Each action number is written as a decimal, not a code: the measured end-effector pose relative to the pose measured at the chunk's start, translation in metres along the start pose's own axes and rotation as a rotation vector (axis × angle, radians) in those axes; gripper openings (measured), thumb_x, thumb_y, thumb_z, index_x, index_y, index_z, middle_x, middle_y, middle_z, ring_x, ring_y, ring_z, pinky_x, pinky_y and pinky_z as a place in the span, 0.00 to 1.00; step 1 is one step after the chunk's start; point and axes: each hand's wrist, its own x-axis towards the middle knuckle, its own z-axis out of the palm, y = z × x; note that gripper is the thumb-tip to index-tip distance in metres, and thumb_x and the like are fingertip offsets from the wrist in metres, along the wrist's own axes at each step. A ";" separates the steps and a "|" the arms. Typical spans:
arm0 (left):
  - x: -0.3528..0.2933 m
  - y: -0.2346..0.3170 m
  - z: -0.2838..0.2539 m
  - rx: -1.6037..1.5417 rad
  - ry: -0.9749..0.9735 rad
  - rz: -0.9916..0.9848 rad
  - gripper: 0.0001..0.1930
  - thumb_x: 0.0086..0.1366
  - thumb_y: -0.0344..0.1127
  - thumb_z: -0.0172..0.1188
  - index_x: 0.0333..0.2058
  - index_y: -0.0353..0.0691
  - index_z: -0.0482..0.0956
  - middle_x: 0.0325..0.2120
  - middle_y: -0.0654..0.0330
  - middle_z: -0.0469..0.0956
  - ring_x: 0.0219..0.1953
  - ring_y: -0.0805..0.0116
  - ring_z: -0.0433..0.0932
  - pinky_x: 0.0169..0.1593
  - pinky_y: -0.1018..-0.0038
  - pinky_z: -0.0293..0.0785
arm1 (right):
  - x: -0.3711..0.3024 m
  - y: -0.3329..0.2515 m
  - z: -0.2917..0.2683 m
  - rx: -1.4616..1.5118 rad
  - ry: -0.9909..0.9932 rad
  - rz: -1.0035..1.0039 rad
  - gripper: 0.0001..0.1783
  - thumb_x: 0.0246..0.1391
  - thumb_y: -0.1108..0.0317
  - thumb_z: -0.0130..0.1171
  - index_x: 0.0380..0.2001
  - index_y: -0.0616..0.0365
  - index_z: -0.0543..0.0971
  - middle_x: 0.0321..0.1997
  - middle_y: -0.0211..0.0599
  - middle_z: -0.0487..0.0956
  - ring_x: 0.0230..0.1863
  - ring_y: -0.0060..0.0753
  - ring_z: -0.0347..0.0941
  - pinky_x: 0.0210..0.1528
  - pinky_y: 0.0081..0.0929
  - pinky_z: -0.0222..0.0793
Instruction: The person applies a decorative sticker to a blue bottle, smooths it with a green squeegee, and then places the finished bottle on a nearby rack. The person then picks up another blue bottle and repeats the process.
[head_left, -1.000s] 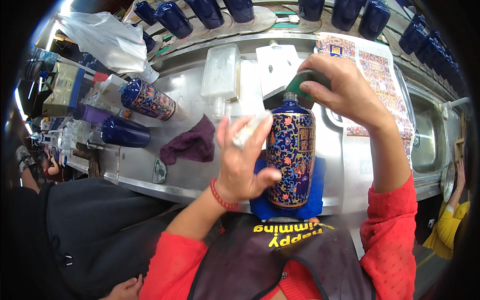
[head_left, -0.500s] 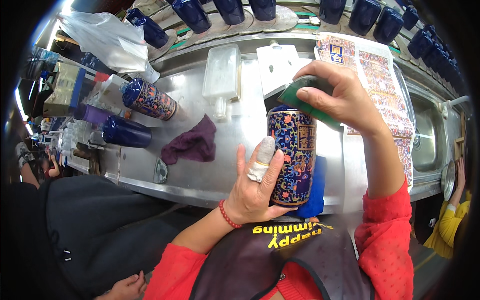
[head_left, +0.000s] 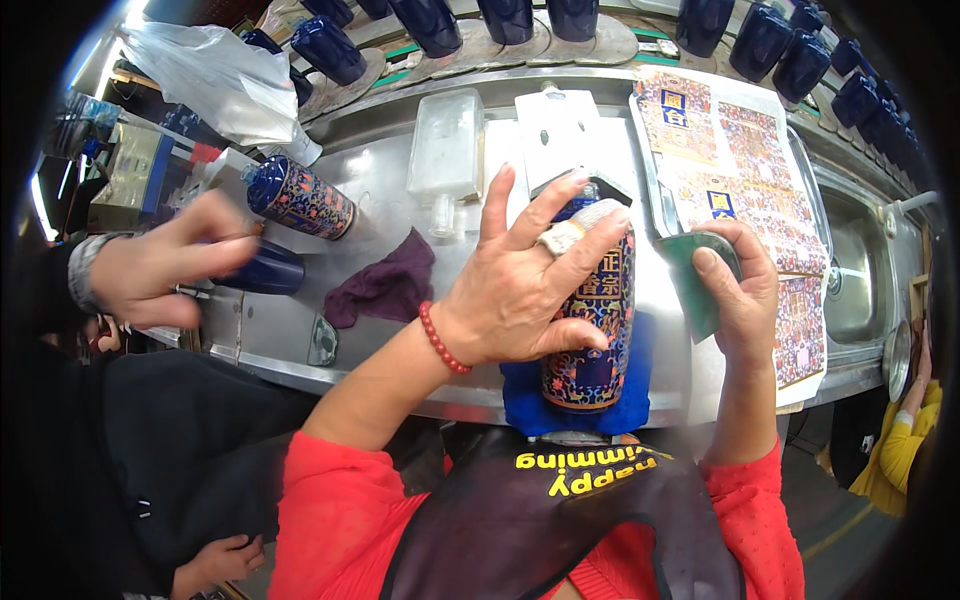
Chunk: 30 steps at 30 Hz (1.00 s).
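**Left hand flat on the bottle, right hand holding the green pad off to the side**

Left hand point(head_left: 520, 290) is spreading wide open over the patterned blue bottle point(head_left: 590, 330), palm and fingers pressing flat on its front, one fingertip wrapped in white tape. The bottle is standing on a blue cloth point(head_left: 575, 400) at the near edge of the steel workbench point(head_left: 400, 300), right in front of the person's chest.

Right hand point(head_left: 740, 290) is gripping a green pad point(head_left: 695, 280) just beside the bottle, not touching it.

Looks to me like the smoothing step on the bottle's decorated wrap is going on. I'd guess the next bit needs the left hand steadying the bottle while the pad is coming back across the surface.

Smaller stuff: decorated sheets point(head_left: 740, 170) lying to the right, a purple rag point(head_left: 385, 285) to the left, and a co-worker's hand point(head_left: 160, 265) reaching near another patterned bottle point(head_left: 300, 197) lying on its side.
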 end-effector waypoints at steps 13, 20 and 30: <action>-0.021 -0.003 0.009 -0.123 0.080 -0.004 0.43 0.71 0.69 0.44 0.67 0.35 0.68 0.66 0.45 0.67 0.71 0.41 0.57 0.74 0.50 0.42 | -0.007 -0.001 -0.009 -0.033 0.009 -0.011 0.12 0.61 0.71 0.65 0.45 0.62 0.79 0.38 0.29 0.82 0.39 0.16 0.75 0.43 0.16 0.71; -0.039 0.006 0.022 -0.349 0.292 -0.243 0.43 0.75 0.66 0.40 0.69 0.28 0.62 0.65 0.39 0.67 0.71 0.42 0.61 0.73 0.55 0.51 | -0.009 -0.003 -0.013 -0.009 0.009 0.025 0.11 0.61 0.71 0.65 0.45 0.62 0.79 0.39 0.29 0.81 0.39 0.16 0.75 0.44 0.16 0.70; -0.031 0.010 0.034 -0.618 0.342 -0.291 0.41 0.74 0.66 0.41 0.65 0.31 0.68 0.58 0.46 0.75 0.64 0.49 0.70 0.66 0.57 0.64 | -0.011 0.002 -0.009 -0.009 -0.003 0.017 0.11 0.61 0.72 0.64 0.46 0.62 0.79 0.40 0.29 0.81 0.41 0.16 0.74 0.46 0.16 0.70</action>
